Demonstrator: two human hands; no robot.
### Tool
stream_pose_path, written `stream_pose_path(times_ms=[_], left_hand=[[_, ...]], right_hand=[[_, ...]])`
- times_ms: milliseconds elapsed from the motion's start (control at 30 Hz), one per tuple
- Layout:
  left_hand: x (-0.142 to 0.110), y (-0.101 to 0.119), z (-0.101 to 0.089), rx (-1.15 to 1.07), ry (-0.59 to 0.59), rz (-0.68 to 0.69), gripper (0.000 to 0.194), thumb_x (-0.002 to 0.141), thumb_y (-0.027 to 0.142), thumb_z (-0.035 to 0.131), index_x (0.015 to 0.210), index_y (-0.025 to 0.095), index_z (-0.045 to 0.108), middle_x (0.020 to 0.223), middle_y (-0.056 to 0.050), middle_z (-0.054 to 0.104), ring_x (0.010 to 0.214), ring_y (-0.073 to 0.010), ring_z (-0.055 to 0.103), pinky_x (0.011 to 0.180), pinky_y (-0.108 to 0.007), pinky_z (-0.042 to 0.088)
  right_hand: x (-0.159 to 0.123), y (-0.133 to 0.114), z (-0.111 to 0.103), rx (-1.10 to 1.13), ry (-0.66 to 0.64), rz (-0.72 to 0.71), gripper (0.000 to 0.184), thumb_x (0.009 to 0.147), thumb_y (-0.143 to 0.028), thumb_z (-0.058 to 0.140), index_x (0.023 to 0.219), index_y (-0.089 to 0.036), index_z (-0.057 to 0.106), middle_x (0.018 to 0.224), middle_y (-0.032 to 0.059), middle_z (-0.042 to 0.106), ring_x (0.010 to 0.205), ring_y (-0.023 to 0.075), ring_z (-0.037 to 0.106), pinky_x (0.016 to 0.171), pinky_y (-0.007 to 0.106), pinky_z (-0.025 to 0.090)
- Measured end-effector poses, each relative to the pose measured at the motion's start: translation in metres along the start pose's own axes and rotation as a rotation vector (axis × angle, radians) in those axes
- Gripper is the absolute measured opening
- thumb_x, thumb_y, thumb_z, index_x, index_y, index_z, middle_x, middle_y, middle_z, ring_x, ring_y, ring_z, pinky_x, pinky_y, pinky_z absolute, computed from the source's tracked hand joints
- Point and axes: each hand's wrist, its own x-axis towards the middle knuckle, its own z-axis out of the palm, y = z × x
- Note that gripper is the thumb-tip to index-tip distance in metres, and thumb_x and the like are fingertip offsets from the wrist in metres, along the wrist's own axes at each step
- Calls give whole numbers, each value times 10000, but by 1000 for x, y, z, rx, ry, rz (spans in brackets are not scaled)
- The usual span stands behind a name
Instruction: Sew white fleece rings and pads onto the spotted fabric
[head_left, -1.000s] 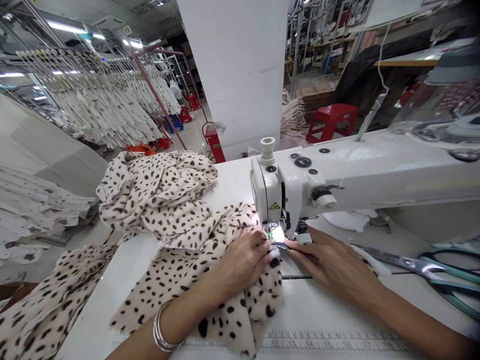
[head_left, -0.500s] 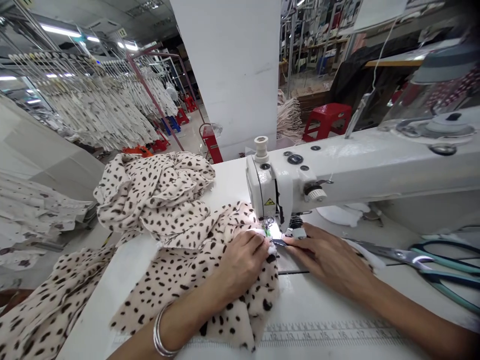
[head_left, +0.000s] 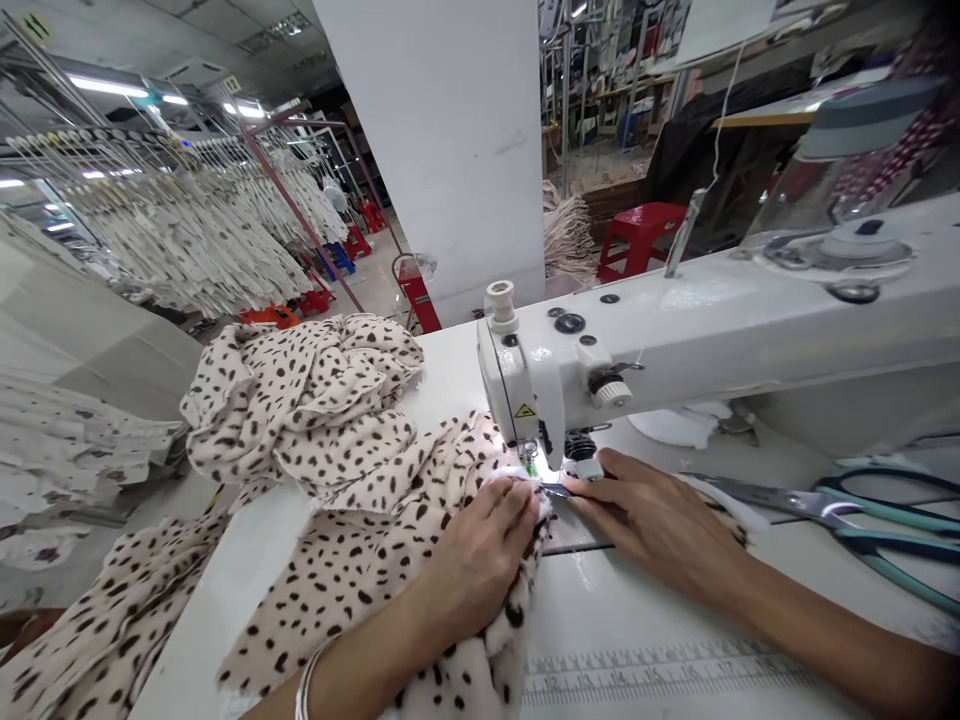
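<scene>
Close to the needle area of the white sewing machine (head_left: 517,390), my left hand (head_left: 487,535) presses and pinches the edge of a pale pink, dark-spotted fabric (head_left: 352,575), where a white fluffy strip shows. My right hand (head_left: 649,505) is closed round a small, slim dark tool (head_left: 555,490), its tip meeting the fabric at my left fingertips. The tool's exact kind is hidden by my fingers. Behind the right wrist peeks a bit of spotted fabric and white material (head_left: 731,505).
Large scissors (head_left: 825,505) with teal handles lie at the right. A bunched heap of spotted fabric (head_left: 315,400) rests on the table's left. A printed ruler scale (head_left: 637,680) runs along the front. Beyond are a white pillar (head_left: 442,150), a red stool (head_left: 641,240) and hanging garments (head_left: 195,220).
The whole view has shifted slightly left. My left hand and the fabric under it have moved a little, and the front fold has drawn in leftward. Both grips stay the same.
</scene>
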Motion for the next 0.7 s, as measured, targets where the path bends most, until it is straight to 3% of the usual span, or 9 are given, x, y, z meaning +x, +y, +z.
stream_pose_path(times_ms=[167,333,700], left_hand=[[-4,-4,0,-43,-90,3,348,948,70,373,1275,13,473,1258,-203,549,1202,-313,489,954,-451,548],[-1,-6,-1,-53,-38,18,343,939,68,348,1244,-7,486,1229,-227,553,1173,-316,508,929,-466,556],[-6,-6,5,-26,19,34,340,921,12,347,1227,25,495,1229,-215,592,1262,-319,514,962,-468,560]], right_hand=[[0,-1,0,10,3,-5,336,979,-340,428,953,-212,738,779,48,558,554,132,531,440,240,361],[3,-4,3,-28,71,14,443,994,-367,375,781,-195,723,733,51,537,512,125,501,410,236,316],[6,-6,6,-89,101,30,523,997,-404,347,644,-185,664,742,60,537,523,112,487,413,206,272]])
